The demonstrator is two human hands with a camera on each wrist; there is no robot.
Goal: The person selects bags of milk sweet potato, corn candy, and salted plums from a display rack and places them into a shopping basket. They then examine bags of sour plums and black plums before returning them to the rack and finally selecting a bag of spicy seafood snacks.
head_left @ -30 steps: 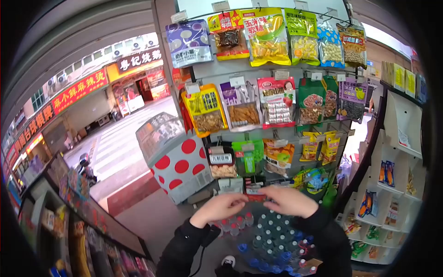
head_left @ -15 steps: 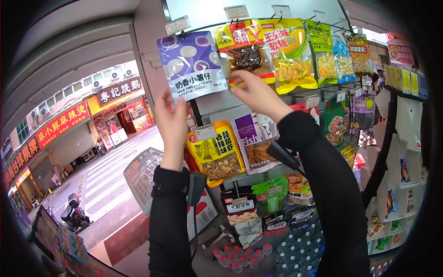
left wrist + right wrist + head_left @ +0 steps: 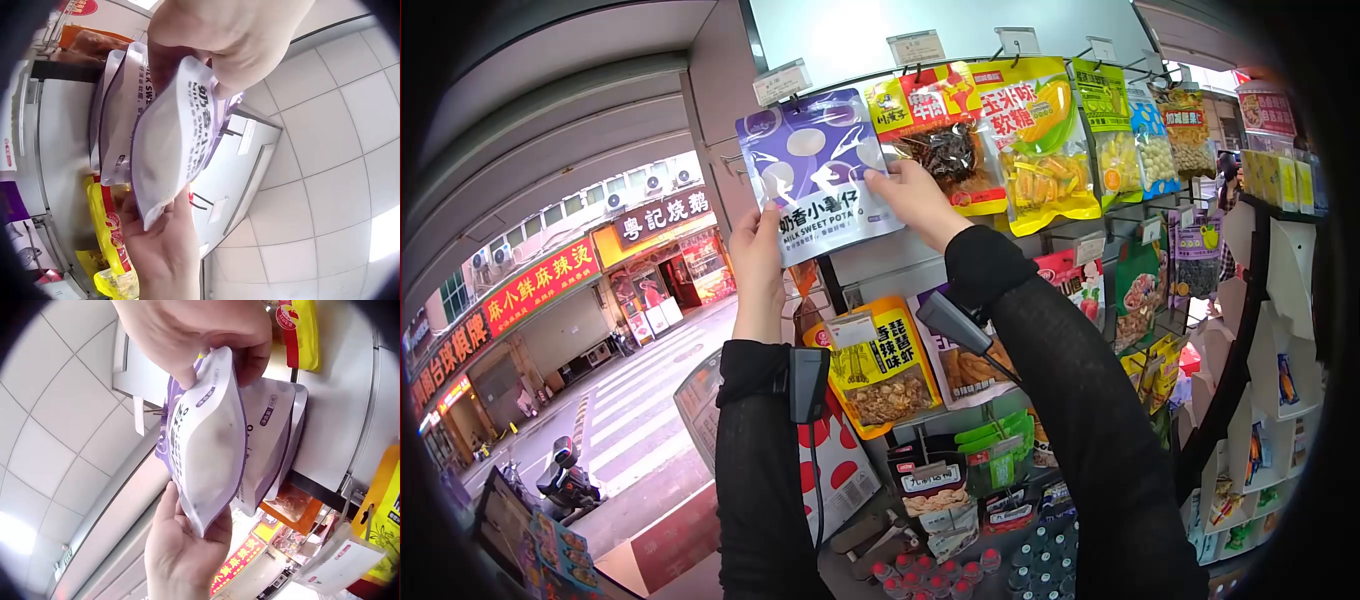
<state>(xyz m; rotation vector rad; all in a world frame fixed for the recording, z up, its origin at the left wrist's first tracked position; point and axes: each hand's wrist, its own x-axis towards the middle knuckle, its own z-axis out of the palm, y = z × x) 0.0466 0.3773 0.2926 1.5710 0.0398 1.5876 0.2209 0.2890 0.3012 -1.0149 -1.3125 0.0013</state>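
Note:
A purple and white snack bag [image 3: 820, 165] printed "MILK SWEET POTATO" hangs at the left end of the top hook row. My left hand [image 3: 757, 275] pinches its left edge, thumb in front and fingers behind. On the opposite edge my right hand [image 3: 920, 205] has the same kind of pinch. The right wrist view shows this front bag [image 3: 209, 434] bulging, its lower edge pulled away from the matching bags [image 3: 269, 425] behind it. In the left wrist view those rear bags [image 3: 125, 119] stay close to the rack.
A red and yellow beef snack bag [image 3: 940, 135] hangs just right of my right hand. Below are a yellow shrimp snack bag [image 3: 885, 370] and red-capped bottles [image 3: 930, 575]. Price tags [image 3: 782, 82] jut out on the hooks. A street [image 3: 640, 370] lies open to the left.
Both hands have risen from low over the bottles to the top row, then closed onto the sides of the purple bag. The head view has shifted up and left.

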